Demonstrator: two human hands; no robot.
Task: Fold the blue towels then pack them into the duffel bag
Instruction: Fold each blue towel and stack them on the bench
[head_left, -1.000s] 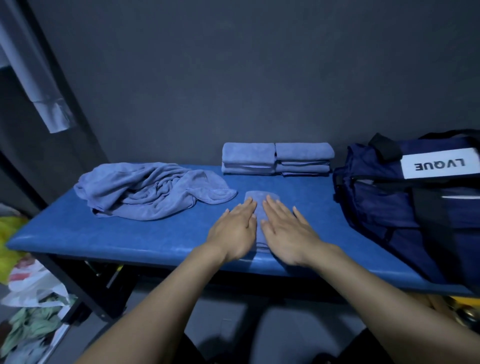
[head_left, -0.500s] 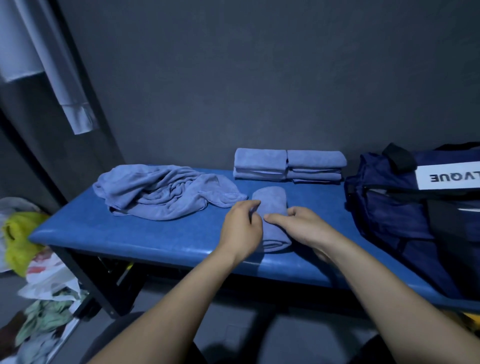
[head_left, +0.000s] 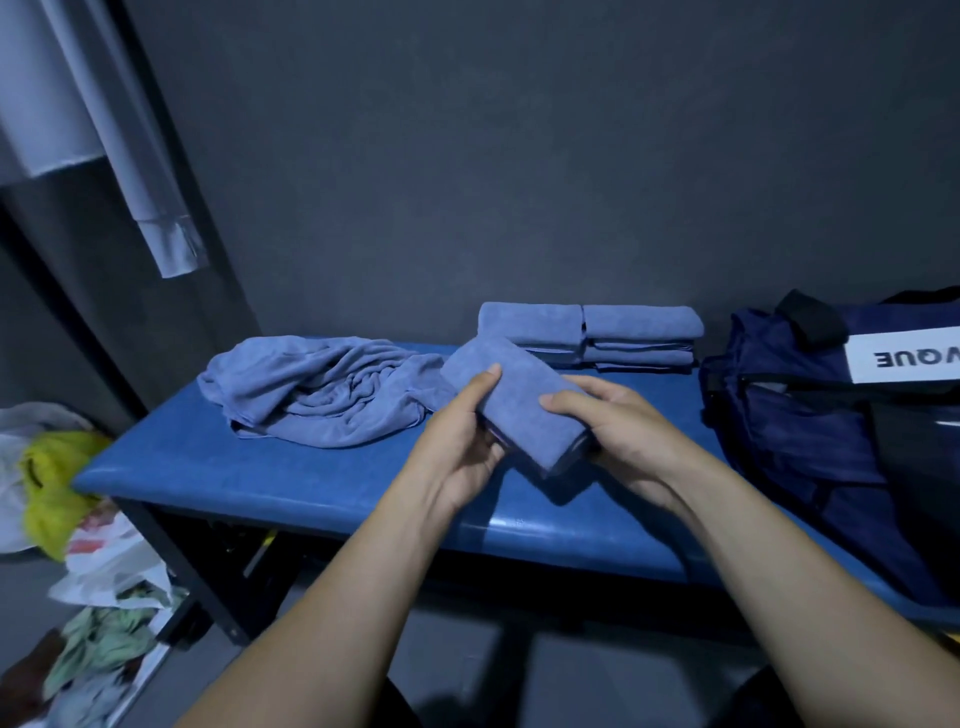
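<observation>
Gripping folded blue towel (head_left: 519, 410) | left hand (head_left: 462, 441), right hand (head_left: 618, 431) both clamped | compact, tilted above bench (head_left: 291, 483)

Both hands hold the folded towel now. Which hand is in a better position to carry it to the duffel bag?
Probably the right hand: it grips the folded towel on the side toward the duffel bag. The left hand would have to cross over.

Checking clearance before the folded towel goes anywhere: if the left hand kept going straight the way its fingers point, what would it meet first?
Likely the stack of folded towels by the wall: the left hand, gripping the folded towel, points up and away. Depth is unclear.
</observation>
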